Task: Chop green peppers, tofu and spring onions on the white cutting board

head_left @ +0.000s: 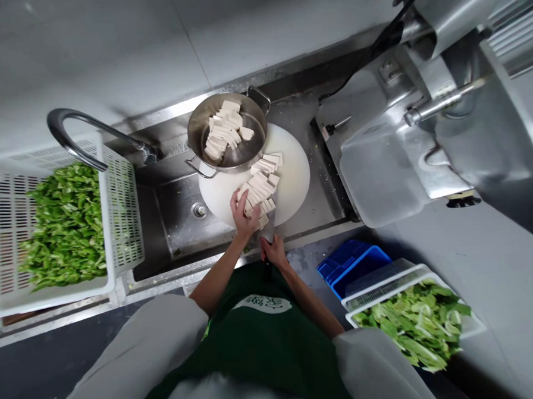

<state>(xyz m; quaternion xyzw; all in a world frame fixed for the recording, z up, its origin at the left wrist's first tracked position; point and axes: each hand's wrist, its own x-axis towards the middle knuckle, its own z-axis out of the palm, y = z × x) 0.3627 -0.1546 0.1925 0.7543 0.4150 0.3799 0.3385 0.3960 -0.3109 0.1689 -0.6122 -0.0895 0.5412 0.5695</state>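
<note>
White sliced tofu lies in a slanting row on a round white cutting board. My left hand grips the near left end of the row, fingers and thumb bent around the slices. In my right hand is a kitchen knife, its handle in my closed fingers and its blade lying close along the right side of the near slices. Behind the row, a two-handled steel pot rests partly over the board and contains more tofu slices.
The board lies over a steel sink with a curved faucet. Left stands a white basket of chopped greens. A large metal machine occupies the right. Below it are blue crates and a basket of leafy greens.
</note>
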